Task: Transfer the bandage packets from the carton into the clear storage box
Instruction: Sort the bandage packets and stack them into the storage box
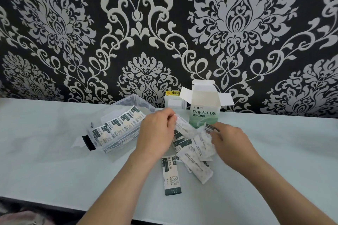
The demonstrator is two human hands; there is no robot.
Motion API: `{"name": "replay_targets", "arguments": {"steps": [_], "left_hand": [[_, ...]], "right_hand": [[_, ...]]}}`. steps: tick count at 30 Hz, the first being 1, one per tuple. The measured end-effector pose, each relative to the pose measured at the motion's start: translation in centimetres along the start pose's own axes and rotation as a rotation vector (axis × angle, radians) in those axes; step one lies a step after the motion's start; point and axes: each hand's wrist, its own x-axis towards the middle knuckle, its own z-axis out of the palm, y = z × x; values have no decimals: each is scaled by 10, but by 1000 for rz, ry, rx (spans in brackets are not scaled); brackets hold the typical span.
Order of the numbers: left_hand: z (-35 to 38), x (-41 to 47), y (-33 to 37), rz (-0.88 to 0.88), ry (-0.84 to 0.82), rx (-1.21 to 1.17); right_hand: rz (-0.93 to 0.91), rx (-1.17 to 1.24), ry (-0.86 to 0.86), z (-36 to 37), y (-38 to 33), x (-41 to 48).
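Observation:
A white and green carton (204,108) stands upright near the wall with its top flaps open. Left of it sits the clear storage box (117,144) with a black latch, holding several bandage packets (118,126) in a row. Several more packets lie in a loose pile (193,157) on the table between my hands, one of them (171,177) lying apart in front. My left hand (155,133) pinches a white packet (182,126) at its upper end. My right hand (230,142) pinches another packet (210,127) by its dark end.
The pale table (54,160) runs to a dark front edge (36,202). A white wall socket with a yellow warning sticker (172,100) sits behind the carton on the patterned black and silver wall. A pink cloth (20,218) shows at the bottom left.

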Motion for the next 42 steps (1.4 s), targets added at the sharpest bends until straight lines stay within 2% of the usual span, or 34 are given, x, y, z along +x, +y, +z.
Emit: {"name": "replay_targets", "arguments": {"steps": [3, 6, 9, 11, 13, 15, 16, 20, 22, 31, 38, 42], "left_hand": [[-11, 4, 1, -95, -35, -262], [-19, 6, 1, -222, -207, -634], [-17, 2, 11, -190, -316, -732], [-9, -2, 19, -147, -312, -707], [0, -2, 24, -107, -251, -635], [6, -1, 23, -71, -193, -461], [8, -1, 22, -52, -215, -342], [26, -10, 20, 75, -563, 116], [34, -14, 23, 124, -573, 214], [35, -7, 21, -21, -487, -43], [18, -1, 18, -135, -252, -431], [12, -1, 15, -133, -108, -511]], "right_hand": [[62, 160, 37, -8, 5, 5], [179, 526, -20, -17, -1, 4], [306, 1015, -334, -24, -13, -4], [308, 1137, -502, -25, -16, -9], [271, 1115, -549, -24, -16, -11], [249, 1010, -485, -22, -13, -9], [242, 919, -428, -22, -10, -7], [194, 525, -293, -23, 0, -2], [190, 438, -292, -22, 3, -1], [184, 347, -294, -21, 7, -1], [195, 382, -280, -18, 7, 2], [185, 434, -235, -16, 2, 3]]}}
